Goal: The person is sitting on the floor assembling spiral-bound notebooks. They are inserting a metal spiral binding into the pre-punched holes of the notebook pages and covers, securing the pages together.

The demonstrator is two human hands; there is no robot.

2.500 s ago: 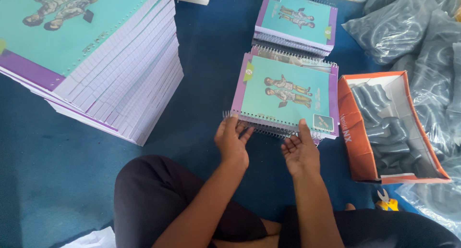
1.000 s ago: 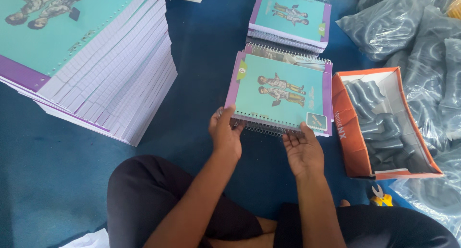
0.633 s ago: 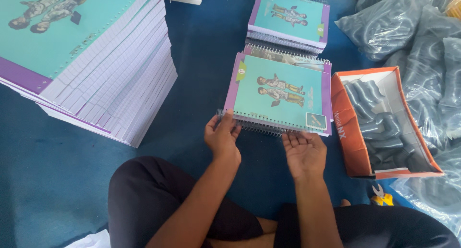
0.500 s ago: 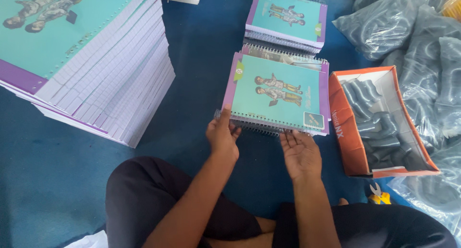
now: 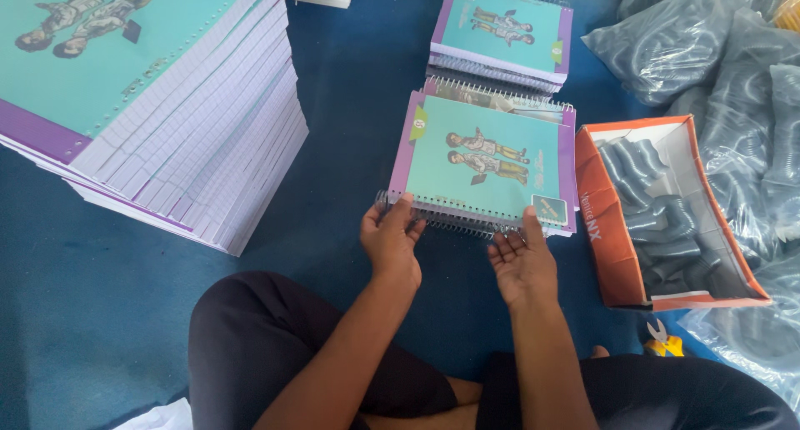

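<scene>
A teal and purple notebook with two cartoon figures on its cover lies on a small pile on the blue floor in front of me. A dark wire spiral runs along its near edge. My left hand pinches the left end of that spiral. Fingers of my right hand touch the spiral's right part, just under the cover's near right corner.
A tall stack of unbound notebook blocks stands at the left. A second pile of bound notebooks lies farther back. An orange cardboard box of grey spirals sits at the right, with clear bags of spirals beyond. My crossed legs fill the foreground.
Both hands have stayed at the notebook's near edge, shifting slightly along the spiral. The notebook and piles have not visibly moved.
</scene>
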